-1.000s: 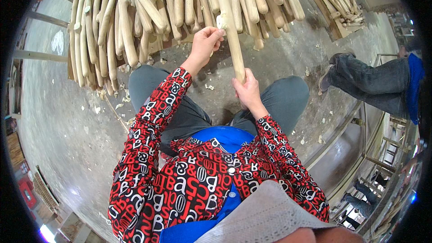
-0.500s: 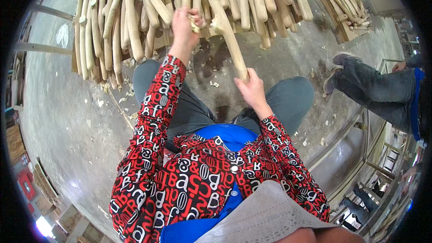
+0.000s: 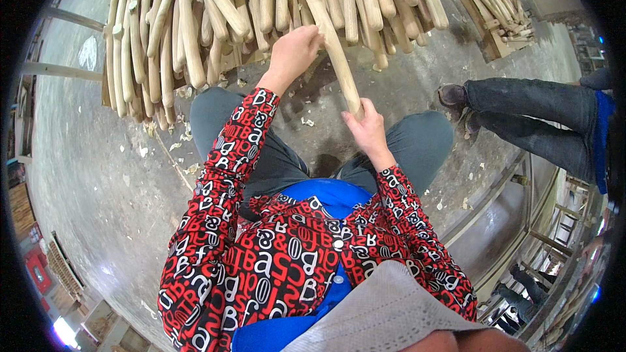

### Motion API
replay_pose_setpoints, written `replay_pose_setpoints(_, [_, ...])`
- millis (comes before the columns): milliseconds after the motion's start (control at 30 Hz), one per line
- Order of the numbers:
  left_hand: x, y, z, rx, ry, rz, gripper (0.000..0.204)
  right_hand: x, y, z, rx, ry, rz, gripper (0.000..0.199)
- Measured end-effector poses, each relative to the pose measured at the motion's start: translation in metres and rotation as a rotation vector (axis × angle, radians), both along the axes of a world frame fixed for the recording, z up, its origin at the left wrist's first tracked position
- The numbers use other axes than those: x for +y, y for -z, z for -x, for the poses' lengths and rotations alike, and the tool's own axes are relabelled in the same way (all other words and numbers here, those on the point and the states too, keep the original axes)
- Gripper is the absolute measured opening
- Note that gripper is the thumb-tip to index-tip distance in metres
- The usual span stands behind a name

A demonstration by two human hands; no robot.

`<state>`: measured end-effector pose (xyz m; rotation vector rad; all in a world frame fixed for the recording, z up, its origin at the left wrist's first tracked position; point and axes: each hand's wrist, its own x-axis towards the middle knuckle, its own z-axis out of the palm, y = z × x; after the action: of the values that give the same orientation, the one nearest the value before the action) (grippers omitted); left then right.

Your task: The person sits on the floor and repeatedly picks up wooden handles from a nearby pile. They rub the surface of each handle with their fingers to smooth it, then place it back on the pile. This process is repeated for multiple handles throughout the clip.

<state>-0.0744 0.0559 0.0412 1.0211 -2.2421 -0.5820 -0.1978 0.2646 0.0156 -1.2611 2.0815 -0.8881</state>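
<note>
A long, slightly curved wooden piece (image 3: 338, 64) slants from the pile toward me. Its lower end is in my right hand (image 3: 370, 128), the fingers wrapped round it. Higher up, my left hand (image 3: 295, 53) is closed against the left side of the same piece, fingertips at its edge. Whatever those fingers pinch is hidden. Behind it, a pile of similar pale wooden pieces (image 3: 228, 19) lies side by side with rounded ends toward me, some with knobby joints.
Pale scraps (image 3: 306, 121) litter the concrete floor (image 3: 130, 202). A second stack of wooden pieces (image 3: 495, 0) stands at the far right. To the right, a person's legs (image 3: 535, 104) in dark trousers reach in. My bent knees (image 3: 417, 140) sit below the pile.
My left hand, which had crumpled pale strips in it, has moved right and slightly down onto the wooden piece. My right hand keeps its hold. The other person's legs have shifted.
</note>
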Motion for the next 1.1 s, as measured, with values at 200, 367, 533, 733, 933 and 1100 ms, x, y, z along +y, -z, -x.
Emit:
replay_pose_setpoints(200, [-0.057,-0.005,-0.052,0.598,-0.311,-0.427,0.019,0.002,-0.008,-0.006,-1.050,-0.062,-0.026,0.024])
replay_pose_setpoints(367, [-0.016,-0.018,-0.018,0.559,0.017,-0.510,0.031,0.006,-0.012,0.009,-1.232,-0.030,-0.001,0.025])
replay_pose_setpoints(533, [0.000,-0.026,-0.013,0.217,0.051,-0.284,0.032,0.005,-0.007,0.005,-1.020,-0.032,0.019,0.025])
replay_pose_setpoints(733, [-0.009,-0.014,-0.018,0.096,0.006,-0.296,0.034,0.007,-0.003,0.002,-0.412,-0.029,-0.032,0.033])
replay_pose_setpoints(933, [-0.010,-0.009,-0.016,-0.059,-0.002,-0.194,0.028,0.008,0.002,0.006,-0.103,-0.046,0.014,0.041])
replay_pose_setpoints(1100, [-0.009,-0.001,-0.014,-0.138,0.049,-0.061,0.023,0.006,-0.002,0.004,-0.080,-0.056,-0.003,0.038])
